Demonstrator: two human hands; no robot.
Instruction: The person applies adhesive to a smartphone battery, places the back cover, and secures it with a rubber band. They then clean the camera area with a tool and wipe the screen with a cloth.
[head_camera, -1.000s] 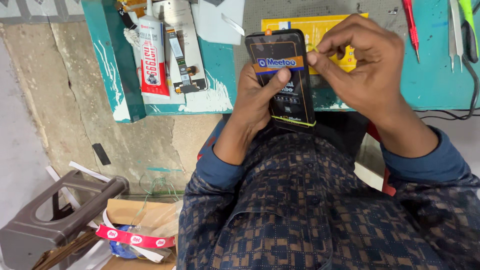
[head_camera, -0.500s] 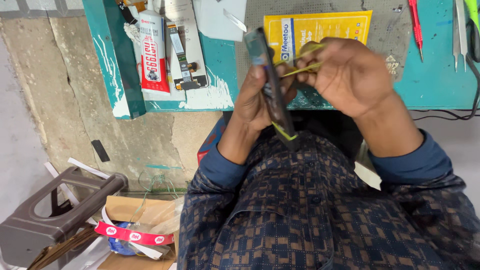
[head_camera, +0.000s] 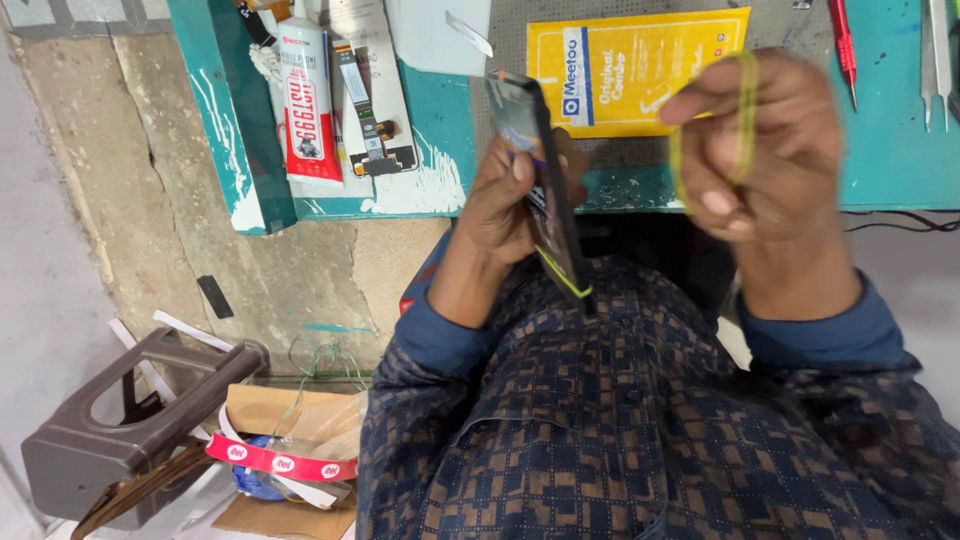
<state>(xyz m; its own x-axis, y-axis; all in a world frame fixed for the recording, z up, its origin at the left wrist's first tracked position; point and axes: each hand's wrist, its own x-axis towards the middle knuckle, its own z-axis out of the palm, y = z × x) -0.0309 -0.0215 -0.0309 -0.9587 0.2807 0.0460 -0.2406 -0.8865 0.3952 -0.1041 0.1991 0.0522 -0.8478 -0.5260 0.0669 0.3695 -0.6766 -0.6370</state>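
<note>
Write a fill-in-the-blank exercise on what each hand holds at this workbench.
1. The left hand grips a dark ____, seen edge-on.
2. The right hand holds up a ____ rubber band looped over its fingers.
3. Another band of that colour wraps the phone's ____ end.
4. A flat yellow packet lies on the ____ table.

Missing words: phone; yellow; lower; teal
</note>
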